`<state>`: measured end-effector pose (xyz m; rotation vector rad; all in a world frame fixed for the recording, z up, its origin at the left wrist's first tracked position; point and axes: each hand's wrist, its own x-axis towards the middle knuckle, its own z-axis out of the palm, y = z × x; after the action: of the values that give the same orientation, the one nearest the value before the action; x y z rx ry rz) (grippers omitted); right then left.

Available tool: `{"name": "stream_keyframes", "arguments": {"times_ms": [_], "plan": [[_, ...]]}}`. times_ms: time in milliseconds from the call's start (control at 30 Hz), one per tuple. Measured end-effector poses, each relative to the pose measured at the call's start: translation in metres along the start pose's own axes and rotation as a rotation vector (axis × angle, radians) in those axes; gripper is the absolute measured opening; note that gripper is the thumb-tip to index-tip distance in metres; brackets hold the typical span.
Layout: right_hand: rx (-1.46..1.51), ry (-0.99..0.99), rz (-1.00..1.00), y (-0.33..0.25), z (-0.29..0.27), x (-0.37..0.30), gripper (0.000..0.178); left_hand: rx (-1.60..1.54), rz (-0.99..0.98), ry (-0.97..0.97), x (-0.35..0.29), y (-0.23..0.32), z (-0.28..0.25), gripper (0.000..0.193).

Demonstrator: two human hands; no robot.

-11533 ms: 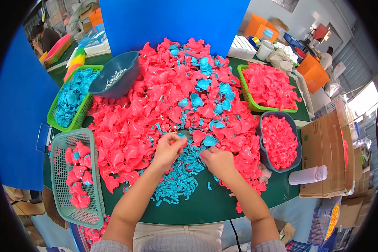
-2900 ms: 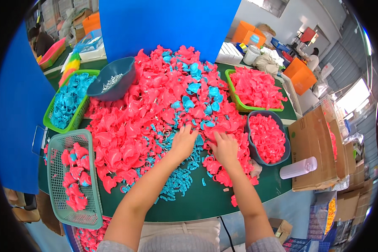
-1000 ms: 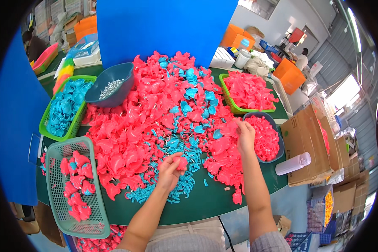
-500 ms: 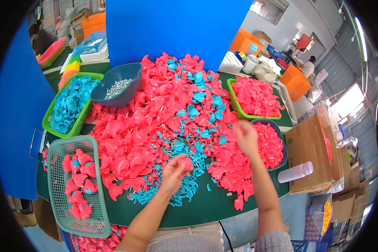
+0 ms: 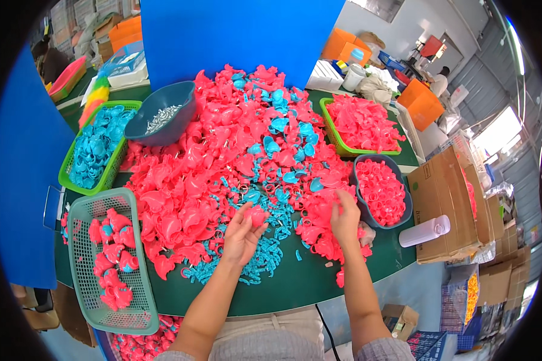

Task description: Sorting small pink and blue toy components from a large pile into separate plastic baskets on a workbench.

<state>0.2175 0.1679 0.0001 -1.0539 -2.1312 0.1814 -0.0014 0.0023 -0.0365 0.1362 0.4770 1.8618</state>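
My left hand (image 5: 239,242) is closed on a small rounded pink plastic piece (image 5: 257,215), held by thumb and fingers above a heap of small blue plastic parts (image 5: 264,259). My right hand (image 5: 345,221) is over the right side of the big pile of pink plastic shells (image 5: 180,174). Its fingers are curled at the pink pieces, and whatever lies between them cannot be made out. Blue curved shells (image 5: 271,146) are scattered through the pile's middle. Close to my right hand stands a dark tub (image 5: 408,207) of small pink ring-like parts (image 5: 382,191).
At the left, a grey-green basket (image 5: 146,265) holds joined pink-and-blue pieces. Behind it are a green basket (image 5: 66,171) of blue shells and a dark bowl (image 5: 177,126) of metal pins. A green basket (image 5: 343,147) of pink parts, a pale bottle (image 5: 424,231) and a cardboard box (image 5: 442,210) are at right.
My right hand has moved down and slightly left, from beside the dark tub to the pink pieces. The left hand keeps its pink piece, a little higher. The view has shifted slightly.
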Motion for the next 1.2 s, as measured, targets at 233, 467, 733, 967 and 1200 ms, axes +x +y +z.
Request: {"name": "stream_keyframes", "arguments": {"times_ms": [233,467,733,967,1200], "plan": [[-0.213,-0.110,0.148,-0.018,-0.003,-0.001,0.048,-0.033,-0.047,-0.070,-0.002,-0.005,-0.016,0.039],[0.225,-0.172,0.174,-0.044,0.003,0.000,0.058,-0.156,-0.066,-0.037,0.000,-0.009,-0.017,0.039],[0.431,-0.219,-0.476,-0.205,0.036,0.061,0.057,-0.304,-0.072,-0.051,-0.004,0.007,-0.001,0.041],[0.569,-0.356,-0.176,-0.176,0.052,0.032,0.048,-0.399,0.012,-0.044,0.001,0.016,-0.008,0.045],[0.273,-0.389,-0.326,-0.168,0.048,-0.003,0.050,-0.368,-0.023,-0.158,-0.007,0.017,0.003,0.052]]}}
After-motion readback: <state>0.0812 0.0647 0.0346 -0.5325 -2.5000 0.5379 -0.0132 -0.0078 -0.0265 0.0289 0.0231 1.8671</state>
